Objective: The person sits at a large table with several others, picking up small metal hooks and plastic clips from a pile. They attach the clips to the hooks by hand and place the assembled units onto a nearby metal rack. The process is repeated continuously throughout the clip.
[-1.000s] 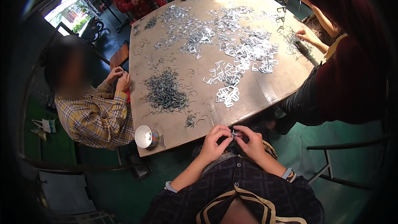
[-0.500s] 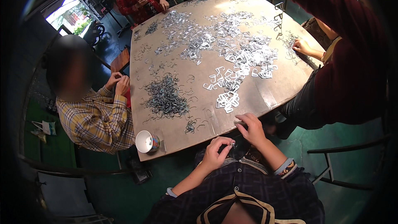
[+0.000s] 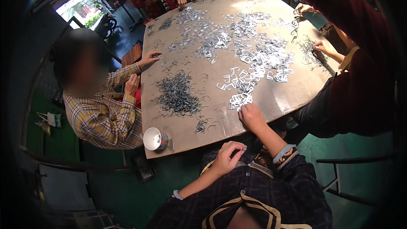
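Observation:
My right hand (image 3: 253,118) is at the table's near edge, fingers bunched down against the closest cluster of flat silver hooks (image 3: 240,101); its fingertips are hidden. Over my lap, my left hand (image 3: 229,157) is closed in a pinch on a small shiny metal piece (image 3: 245,149), too small to make out in shape. The silver hooks spread from that cluster into a large heap (image 3: 268,57) across the middle of the table. Left of them lies a dense pile of thin, dark curved wire pieces (image 3: 177,94), with a smaller bunch of wire pieces (image 3: 202,126) nearer me.
A paper cup (image 3: 153,139) stands at the near left corner of the brown table (image 3: 199,138). A co-worker in a plaid shirt (image 3: 104,116) sits at left; others work at the far side and right. A dark red sleeve (image 3: 335,6) reaches in from the right.
My right hand has moved forward from the table edge to the nearest silver hooks. My left hand stays pinched over my lap. The plaid-shirted co-worker has reached one hand onto the table.

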